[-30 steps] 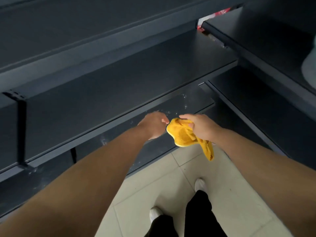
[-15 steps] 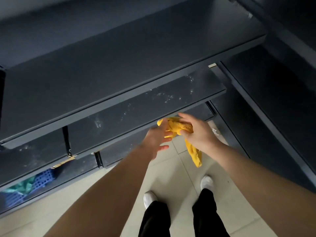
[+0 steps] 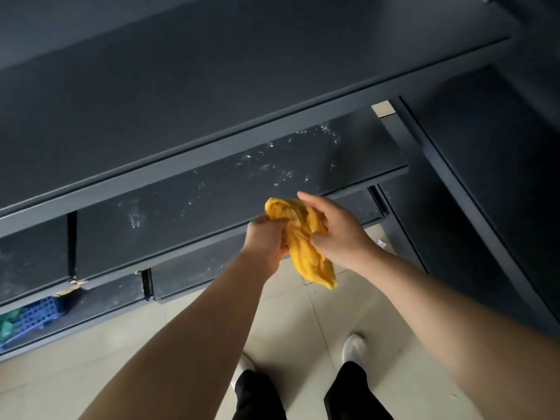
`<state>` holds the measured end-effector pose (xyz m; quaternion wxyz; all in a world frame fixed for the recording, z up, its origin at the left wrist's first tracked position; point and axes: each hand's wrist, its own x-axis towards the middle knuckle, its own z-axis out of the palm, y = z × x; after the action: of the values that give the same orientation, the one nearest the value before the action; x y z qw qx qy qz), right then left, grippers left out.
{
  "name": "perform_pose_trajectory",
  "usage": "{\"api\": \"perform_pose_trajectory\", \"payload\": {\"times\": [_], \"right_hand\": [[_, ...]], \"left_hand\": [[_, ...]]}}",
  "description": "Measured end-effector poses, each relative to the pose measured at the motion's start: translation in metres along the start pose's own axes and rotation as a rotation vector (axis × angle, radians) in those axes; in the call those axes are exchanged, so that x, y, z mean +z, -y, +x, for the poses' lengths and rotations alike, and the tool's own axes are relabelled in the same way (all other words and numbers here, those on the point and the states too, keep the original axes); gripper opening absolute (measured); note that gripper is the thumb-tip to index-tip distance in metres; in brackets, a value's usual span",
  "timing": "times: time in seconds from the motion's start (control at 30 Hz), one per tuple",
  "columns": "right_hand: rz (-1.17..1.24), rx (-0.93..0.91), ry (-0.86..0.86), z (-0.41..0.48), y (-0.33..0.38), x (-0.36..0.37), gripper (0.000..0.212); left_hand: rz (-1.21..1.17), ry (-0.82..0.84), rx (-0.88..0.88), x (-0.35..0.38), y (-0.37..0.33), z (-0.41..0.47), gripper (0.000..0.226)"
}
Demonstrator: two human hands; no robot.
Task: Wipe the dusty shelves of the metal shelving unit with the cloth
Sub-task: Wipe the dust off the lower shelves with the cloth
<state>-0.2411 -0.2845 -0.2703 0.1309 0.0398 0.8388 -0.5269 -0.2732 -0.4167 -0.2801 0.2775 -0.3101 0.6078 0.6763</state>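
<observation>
A crumpled yellow cloth (image 3: 306, 241) hangs between both hands in front of the dark metal shelving unit. My left hand (image 3: 266, 241) is closed on the cloth's left side. My right hand (image 3: 336, 231) grips its upper right part, and one end dangles below. Both hands hover just off the front edge of the middle shelf (image 3: 212, 195), which carries pale dust specks and smears. A wider shelf (image 3: 181, 95) sits above it, and a lower shelf (image 3: 194, 268) shows below, partly hidden by my left arm.
A second shelving unit (image 3: 491, 177) runs down the right side and meets the first at a corner. A blue plastic basket (image 3: 33, 316) sits on the bottom level at far left. Beige floor tiles (image 3: 121, 353) and my feet in white shoes lie below.
The view has tilted down, showing more of the lower shelves and floor. My left hand went from fingers open beside the cloth to closed on it. Both hands stayed near the middle shelf's edge.
</observation>
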Motion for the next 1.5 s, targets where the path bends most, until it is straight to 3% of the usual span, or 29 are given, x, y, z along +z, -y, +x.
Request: {"api": "perform_pose_trajectory", "payload": {"times": [0.13,0.3,0.33,0.47,0.57,0.67,0.9,1.1,1.27,1.5], "right_hand": [[0.020,-0.012,-0.115,0.041,-0.022,-0.031,0.072],[-0.035,-0.131,-0.224,0.097,-0.043,-0.053,0.064],[-0.102,-0.145,-0.241,0.108,-0.051,-0.054,0.062],[-0.553,-0.089,-0.145,0.141,-0.096,-0.050,0.056],[-0.809,-0.130,-0.177,0.158,-0.118,-0.041,0.044],[-1.053,-0.192,-0.312,0.172,-0.128,-0.043,0.032],[-1.167,-0.223,-0.338,0.196,-0.154,-0.053,0.033],[-1.113,-0.183,-0.387,0.192,-0.170,-0.076,0.035],[-1.052,-0.214,-0.330,0.192,-0.175,-0.096,0.044],[-1.005,-0.225,-0.168,0.195,-0.185,-0.108,0.049]], "left_hand": [[-0.101,-0.076,0.086,0.021,-0.027,0.026,0.017],[-0.248,-0.007,0.201,0.025,-0.069,0.078,0.019],[-0.123,-0.063,0.211,0.020,-0.071,0.095,0.020],[0.866,-0.410,0.381,0.003,-0.060,0.147,0.037],[1.163,-0.320,0.521,0.014,-0.048,0.168,0.065],[1.391,-0.281,0.451,0.038,-0.031,0.191,0.084],[1.562,-0.417,0.572,0.046,-0.011,0.242,0.114],[1.754,-0.598,0.699,0.044,-0.035,0.251,0.077],[1.540,-0.422,0.554,0.071,-0.032,0.248,0.100],[1.562,-0.485,0.639,0.088,-0.056,0.286,0.079]]}}
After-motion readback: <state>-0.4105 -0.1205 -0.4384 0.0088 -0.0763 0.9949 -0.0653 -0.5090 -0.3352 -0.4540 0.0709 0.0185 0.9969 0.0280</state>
